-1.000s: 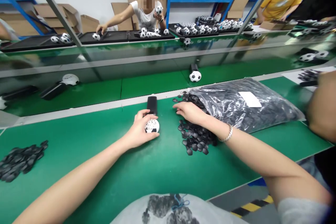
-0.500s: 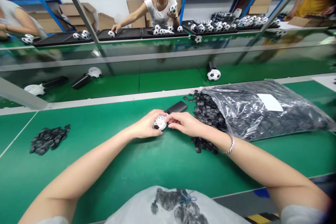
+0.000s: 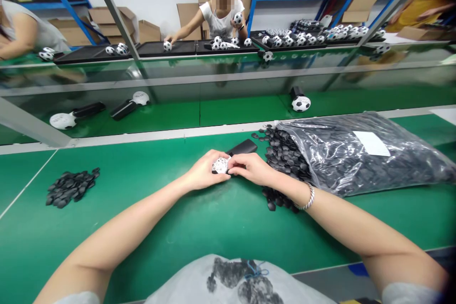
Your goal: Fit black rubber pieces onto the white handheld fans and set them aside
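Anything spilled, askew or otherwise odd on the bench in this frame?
Mildly. Small black pieces have spilled from the open mouth of the clear plastic bag onto the green mat, reaching the right hand. A separate loose heap lies far left. The left hand and right hand hold the white ball normally.

You see a white ball with a black handle on the green table, black pieces far left, and a black-and-white patterned ball far right.

white lattice ball | black handle | on green table
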`<state>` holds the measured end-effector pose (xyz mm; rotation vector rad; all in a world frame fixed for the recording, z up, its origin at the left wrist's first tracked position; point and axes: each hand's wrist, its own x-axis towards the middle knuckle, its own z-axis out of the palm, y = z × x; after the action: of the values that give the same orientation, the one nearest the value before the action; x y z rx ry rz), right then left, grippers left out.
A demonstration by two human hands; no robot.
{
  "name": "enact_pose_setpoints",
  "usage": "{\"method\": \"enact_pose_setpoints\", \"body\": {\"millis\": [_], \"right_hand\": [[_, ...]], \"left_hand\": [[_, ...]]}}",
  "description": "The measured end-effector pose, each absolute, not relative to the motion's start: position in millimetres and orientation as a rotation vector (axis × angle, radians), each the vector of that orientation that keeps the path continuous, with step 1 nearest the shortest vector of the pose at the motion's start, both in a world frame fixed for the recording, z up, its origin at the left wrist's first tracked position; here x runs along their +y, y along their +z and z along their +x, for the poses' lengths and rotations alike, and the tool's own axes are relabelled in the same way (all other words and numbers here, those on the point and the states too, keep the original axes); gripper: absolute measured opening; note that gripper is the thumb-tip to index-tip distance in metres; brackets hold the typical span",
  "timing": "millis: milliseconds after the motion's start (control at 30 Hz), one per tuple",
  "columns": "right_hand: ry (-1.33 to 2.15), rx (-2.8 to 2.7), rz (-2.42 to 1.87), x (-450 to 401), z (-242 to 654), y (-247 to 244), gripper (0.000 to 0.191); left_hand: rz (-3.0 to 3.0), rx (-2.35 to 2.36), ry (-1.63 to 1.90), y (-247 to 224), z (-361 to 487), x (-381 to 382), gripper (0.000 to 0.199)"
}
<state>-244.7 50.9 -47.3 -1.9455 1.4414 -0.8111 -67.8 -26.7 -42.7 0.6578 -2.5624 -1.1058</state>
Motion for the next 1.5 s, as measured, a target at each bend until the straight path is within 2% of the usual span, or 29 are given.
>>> {"method": "enact_pose_setpoints", "body": {"millis": [433, 667, 900, 1000, 1100, 1233, 1333, 1500], "right_hand": [[-0.802, 1.512, -1.818, 43, -246, -47, 0.012], [-0.740, 1.567, -1.901, 44, -246, -42, 0.015], [-0.724, 1.971, -2.283, 67, -298, -35, 0.031], [-0.563, 2.188, -2.454, 76, -330, -62, 0.048], [-0.427, 2.236, -2.558, 81, -354, -99, 0.056], [-0.370, 2.154, -2.586, 84, -373, -130, 0.051], [-0.356, 2.122, -2.556, 87, -376, -128, 0.046], [-0.337, 2.145, -2.496, 93, -364, -98, 0.040]], "left_hand": [[0.766, -2.503, -1.045, -44, -75, -19, 0.033], [0.719, -2.420, -0.984, -55, -77, -18, 0.035], [0.942, -2.204, -0.751, -55, -110, -109, 0.039], [1.042, -2.140, -0.635, -56, -125, -162, 0.039], [1.150, -2.103, -0.586, -66, -129, -193, 0.045], [1.140, -2.120, -0.561, -84, -127, -195, 0.065], [1.082, -2.115, -0.506, -87, -122, -186, 0.079], [1.263, -1.905, -0.192, -75, -61, -202, 0.073]]}}
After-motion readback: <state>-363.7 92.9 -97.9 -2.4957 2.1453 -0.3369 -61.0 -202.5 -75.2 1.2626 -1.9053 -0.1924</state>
